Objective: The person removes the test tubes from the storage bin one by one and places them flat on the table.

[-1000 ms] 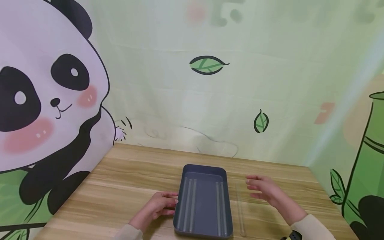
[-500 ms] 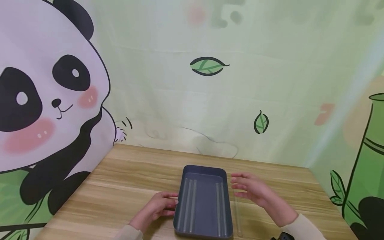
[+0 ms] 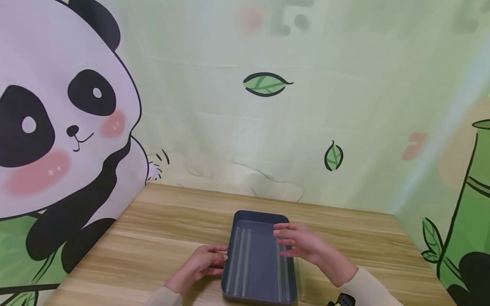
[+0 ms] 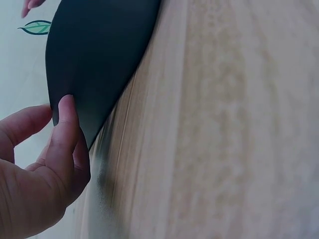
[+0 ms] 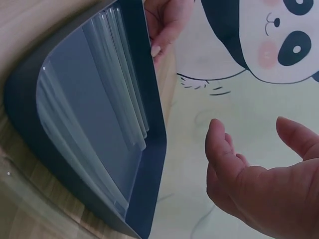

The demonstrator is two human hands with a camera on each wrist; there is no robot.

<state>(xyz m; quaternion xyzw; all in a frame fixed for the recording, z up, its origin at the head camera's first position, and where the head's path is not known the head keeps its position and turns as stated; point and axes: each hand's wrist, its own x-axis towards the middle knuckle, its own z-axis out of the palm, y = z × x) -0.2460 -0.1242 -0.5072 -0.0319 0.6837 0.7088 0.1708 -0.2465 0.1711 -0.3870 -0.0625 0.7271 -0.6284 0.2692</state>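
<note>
The right hand [image 3: 306, 244] hangs over the right side of a blue-grey tray [image 3: 262, 259], its grip released, fingers apart and gently bent. The left hand [image 3: 203, 261] has a loose grip too, its fingertips resting against the tray's outer left wall. Inside the tray, three clear tubes [image 3: 238, 263] lie lengthwise along the left side and two more [image 3: 283, 276] along the right. Another clear tube [image 3: 302, 280] lies just beside the tray's right wall, on the wood-grain table [image 3: 172, 225]. Behind hangs a pale green backdrop [image 3: 214, 123] with a panda [image 3: 88, 131].
</note>
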